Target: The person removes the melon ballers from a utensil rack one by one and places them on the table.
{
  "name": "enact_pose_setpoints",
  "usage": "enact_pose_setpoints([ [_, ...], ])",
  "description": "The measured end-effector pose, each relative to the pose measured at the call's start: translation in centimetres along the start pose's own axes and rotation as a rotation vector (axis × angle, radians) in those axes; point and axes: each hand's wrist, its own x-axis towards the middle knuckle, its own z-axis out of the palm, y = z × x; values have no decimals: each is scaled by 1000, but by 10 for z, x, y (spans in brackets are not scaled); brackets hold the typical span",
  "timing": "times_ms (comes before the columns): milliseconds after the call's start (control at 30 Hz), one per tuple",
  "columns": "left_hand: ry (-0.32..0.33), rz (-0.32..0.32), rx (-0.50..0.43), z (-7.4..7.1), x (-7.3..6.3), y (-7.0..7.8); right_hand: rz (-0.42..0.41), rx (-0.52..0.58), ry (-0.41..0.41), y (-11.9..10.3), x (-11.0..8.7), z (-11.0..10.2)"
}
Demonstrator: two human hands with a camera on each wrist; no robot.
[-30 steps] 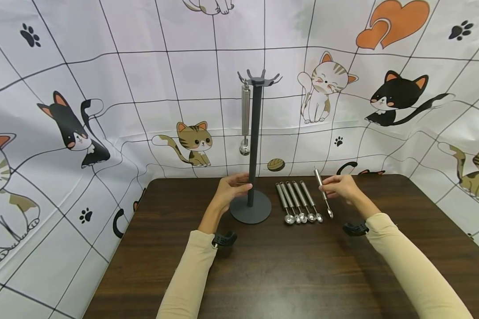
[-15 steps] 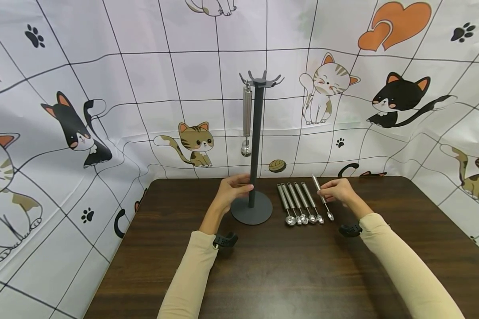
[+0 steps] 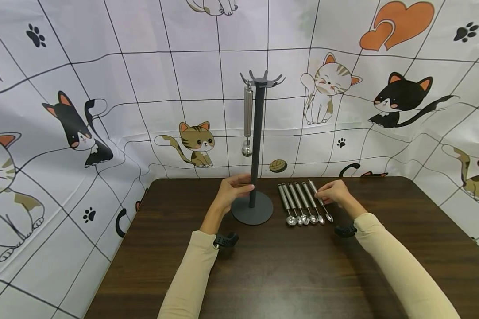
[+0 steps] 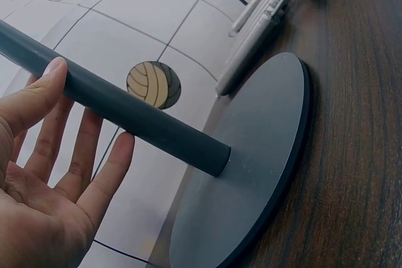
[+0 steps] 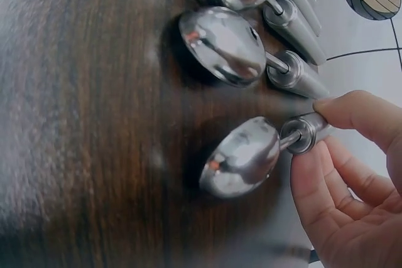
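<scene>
My left hand point(image 3: 228, 195) holds the pole of a dark grey hook stand point(image 3: 257, 146), thumb on one side and fingers on the other, low above its round base point(image 4: 251, 155). From a left hook of the stand hangs a steel melon baller point(image 3: 248, 110), scoop down. Between thumb and fingers, my right hand point(image 3: 335, 192) pinches the handle of another melon baller point(image 5: 245, 158), whose oval scoop points toward the near side. This one lies slanted at the right end of a row of several similar melon ballers point(image 3: 297, 199), close beside its neighbour.
The dark wooden table point(image 3: 263, 274) reaches back to a white backdrop point(image 3: 183, 79) printed with cats and grid lines. Arms of the stand's hook crown point(image 3: 261, 81) spread out at the top. The row of melon ballers lies just right of the base.
My right hand has moved left with the melon baller, bringing it from apart to close beside the row. My left hand stays on the pole.
</scene>
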Motion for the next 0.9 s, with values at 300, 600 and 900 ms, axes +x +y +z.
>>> enact_pose_setpoints([
  [300, 13, -18, 0, 1, 1, 0, 46, -26, 11, 1, 3, 3],
  [600, 9, -17, 10, 1, 1, 2, 46, 2, 5, 0, 2, 2],
  [900, 14, -26, 11, 0, 0, 1, 8, 22, -18, 0, 2, 1],
])
